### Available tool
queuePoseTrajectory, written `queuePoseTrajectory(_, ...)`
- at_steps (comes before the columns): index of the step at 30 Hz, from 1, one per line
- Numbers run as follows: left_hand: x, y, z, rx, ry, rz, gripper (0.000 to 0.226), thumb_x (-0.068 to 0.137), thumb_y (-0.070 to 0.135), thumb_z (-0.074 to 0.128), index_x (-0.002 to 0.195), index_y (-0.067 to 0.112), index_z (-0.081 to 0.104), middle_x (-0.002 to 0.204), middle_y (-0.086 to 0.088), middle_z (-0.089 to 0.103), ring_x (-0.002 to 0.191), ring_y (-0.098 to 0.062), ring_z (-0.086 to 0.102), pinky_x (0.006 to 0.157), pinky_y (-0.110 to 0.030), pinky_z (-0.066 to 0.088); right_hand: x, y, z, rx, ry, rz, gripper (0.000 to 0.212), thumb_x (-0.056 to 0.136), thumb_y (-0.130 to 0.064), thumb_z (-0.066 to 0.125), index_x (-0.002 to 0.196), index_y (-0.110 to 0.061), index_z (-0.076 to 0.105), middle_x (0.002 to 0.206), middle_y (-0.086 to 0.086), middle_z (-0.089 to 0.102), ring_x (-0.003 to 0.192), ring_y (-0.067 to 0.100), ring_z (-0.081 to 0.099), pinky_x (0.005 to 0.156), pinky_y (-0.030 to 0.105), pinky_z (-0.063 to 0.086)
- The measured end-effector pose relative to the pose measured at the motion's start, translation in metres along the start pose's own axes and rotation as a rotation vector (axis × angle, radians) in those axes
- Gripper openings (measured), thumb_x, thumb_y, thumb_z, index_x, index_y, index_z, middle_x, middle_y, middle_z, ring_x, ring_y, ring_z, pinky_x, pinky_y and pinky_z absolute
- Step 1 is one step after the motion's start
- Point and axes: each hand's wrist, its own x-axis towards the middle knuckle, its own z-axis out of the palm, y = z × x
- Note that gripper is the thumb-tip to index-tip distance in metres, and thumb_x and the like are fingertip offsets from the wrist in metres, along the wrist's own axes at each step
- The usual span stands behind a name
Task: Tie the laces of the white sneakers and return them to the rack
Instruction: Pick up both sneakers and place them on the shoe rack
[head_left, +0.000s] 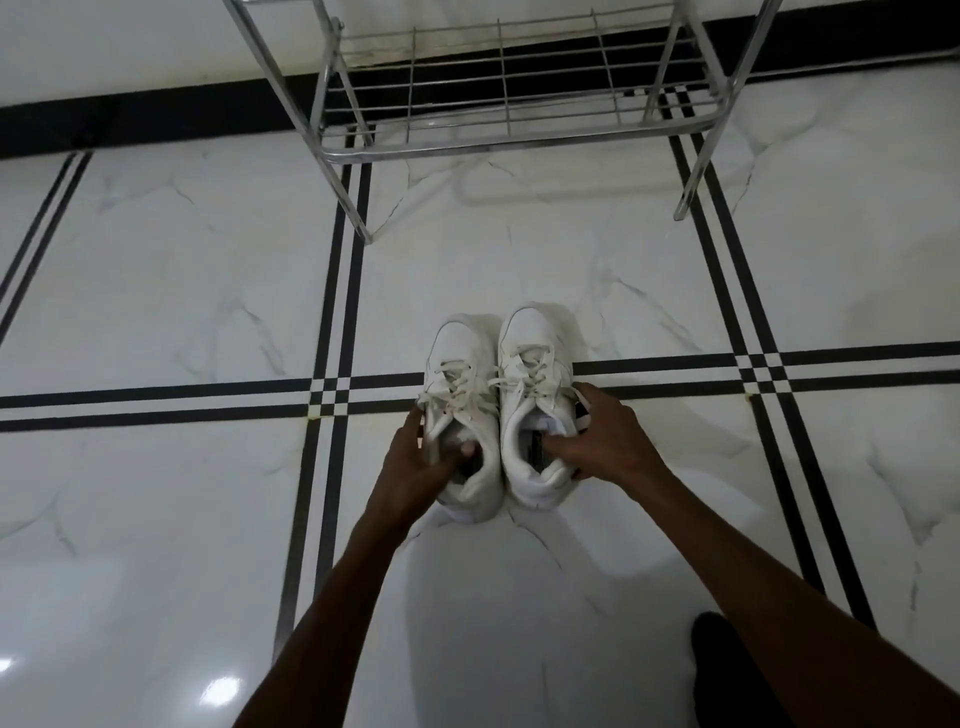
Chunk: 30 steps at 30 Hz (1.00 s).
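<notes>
Your two bare arms reach forward and down to a pair of white sneakers standing side by side on a glossy white marble floor (156, 270), toes pointing away from you toward a metal shoe rack (509, 104).

Your left hand (415, 465) grips the left sneaker (460, 364) at its collar: the thumb dips into the shoe's opening while the other fingers wrap the outer side, so the hand is pinching the collar wall. Your right hand (605, 436) does the same on the right sneaker (535, 353), thumb tucked into the opening and the remaining fingers curled round the outer side near the heel.

The sneakers touch along their inner sides. Both rest on the floor (whether either heel is lifted cannot be told). They sit across a pair of black inlay stripes (156, 402) running from the left edge of the floor to the right. The laces (467, 387) lie across the tongues with ends trailing loosely; you cannot tell from here whether they are knotted.

The rack stands well apart from the shoes, against a wall with a black skirting band (130, 111). Its lowest wire shelf carries nothing visible. A dark shape (722, 670) sits by your right forearm at the bottom right.
</notes>
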Motion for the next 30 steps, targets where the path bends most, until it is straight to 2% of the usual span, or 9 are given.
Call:
queuePoseTrajectory(2, -0.003, 0.003, 0.004, 0.019, 0.068, -0.016, 0.063, 0.086, 0.024, 0.069, 0.145, 0.03, 0.049, 0.129, 0.001, 0.067, 0.118, -0.019, 0.065, 0.099, -0.045, 0.056, -0.004, -0.004, -0.006, 0.026, -0.004, -0.021, 0.073, 0.066, -0.029, 0.082, 0.134, -0.025, 0.055, 0.115, 0.002, 0.069, 0.097, 0.022, 0.068, 0.077, 0.047, 0.062)
queuePoseTrajectory(5, -0.018, 0.042, 0.006, 0.013, 0.141, 0.01, 0.058, 0.081, 0.017, 0.05, 0.14, 0.023, 0.053, 0.126, -0.004, 0.067, 0.118, -0.022, 0.063, 0.102, -0.049, 0.054, -0.015, -0.03, -0.031, 0.073, 0.013, -0.045, 0.076, 0.065, -0.028, 0.081, 0.137, -0.026, 0.054, 0.117, -0.004, 0.066, 0.101, 0.021, 0.067, 0.08, 0.047, 0.062)
queuePoseTrajectory(7, -0.035, 0.084, 0.0, -0.01, 0.173, 0.034, 0.056, 0.08, 0.015, 0.047, 0.135, 0.023, 0.056, 0.127, -0.002, 0.067, 0.12, -0.021, 0.062, 0.104, -0.046, 0.053, -0.028, -0.057, -0.058, 0.078, 0.015, -0.063, 0.083, 0.062, -0.034, 0.079, 0.14, -0.029, 0.051, 0.128, -0.004, 0.065, 0.105, 0.019, 0.067, 0.083, 0.045, 0.061)
queuePoseTrajectory(10, -0.062, 0.154, -0.02, -0.026, 0.215, 0.044, 0.053, 0.081, 0.011, 0.046, 0.129, 0.029, 0.057, 0.127, 0.0, 0.066, 0.122, -0.021, 0.06, 0.105, -0.047, 0.051, -0.054, -0.111, -0.108, 0.111, 0.024, -0.073, 0.079, 0.06, -0.031, 0.076, 0.136, -0.029, 0.055, 0.123, -0.003, 0.069, 0.101, 0.018, 0.068, 0.081, 0.044, 0.062)
queuePoseTrajectory(13, -0.092, 0.238, -0.042, -0.001, 0.229, 0.017, 0.058, 0.087, 0.002, 0.046, 0.142, 0.02, 0.052, 0.133, -0.006, 0.063, 0.126, -0.024, 0.057, 0.108, -0.048, 0.048, -0.084, -0.174, -0.166, 0.112, 0.009, -0.068, 0.079, 0.058, -0.034, 0.074, 0.135, -0.032, 0.054, 0.121, -0.006, 0.069, 0.099, 0.017, 0.07, 0.076, 0.045, 0.063)
queuePoseTrajectory(18, -0.127, 0.36, -0.083, 0.061, 0.254, 0.06, 0.067, 0.084, 0.02, 0.046, 0.151, 0.025, 0.043, 0.132, -0.01, 0.061, 0.125, -0.029, 0.056, 0.105, -0.053, 0.049, -0.126, -0.275, -0.26, 0.096, -0.008, -0.079, 0.064, 0.063, -0.026, 0.078, 0.124, -0.033, 0.058, 0.104, -0.02, 0.065, 0.084, 0.017, 0.071, 0.07, 0.046, 0.063)
queuePoseTrajectory(20, -0.132, 0.409, -0.099, 0.059, 0.253, 0.065, 0.065, 0.087, 0.014, 0.049, 0.151, 0.027, 0.043, 0.128, -0.006, 0.061, 0.122, -0.025, 0.057, 0.104, -0.049, 0.05, -0.129, -0.316, -0.293, 0.08, -0.014, -0.089, 0.066, 0.062, -0.034, 0.076, 0.125, -0.033, 0.058, 0.106, -0.016, 0.065, 0.084, 0.018, 0.072, 0.071, 0.047, 0.062)
queuePoseTrajectory(23, -0.124, 0.47, -0.119, 0.0, 0.29, 0.044, 0.063, 0.093, 0.001, 0.053, 0.151, 0.022, 0.043, 0.133, 0.002, 0.058, 0.127, -0.02, 0.055, 0.107, -0.039, 0.047, -0.114, -0.368, -0.327, 0.056, -0.028, -0.1, 0.086, 0.056, -0.049, 0.07, 0.139, -0.034, 0.05, 0.121, -0.006, 0.067, 0.094, 0.023, 0.071, 0.079, 0.048, 0.061)
queuePoseTrajectory(30, -0.023, 0.518, -0.15, 0.024, 0.285, 0.075, 0.061, 0.094, 0.003, 0.055, 0.152, 0.014, 0.041, 0.145, -0.014, 0.056, 0.133, -0.029, 0.053, 0.111, -0.05, 0.046, -0.02, -0.427, -0.343, 0.047, -0.031, -0.07, 0.095, 0.057, -0.047, 0.07, 0.146, -0.023, 0.045, 0.133, 0.005, 0.064, 0.115, 0.026, 0.065, 0.081, 0.051, 0.062)
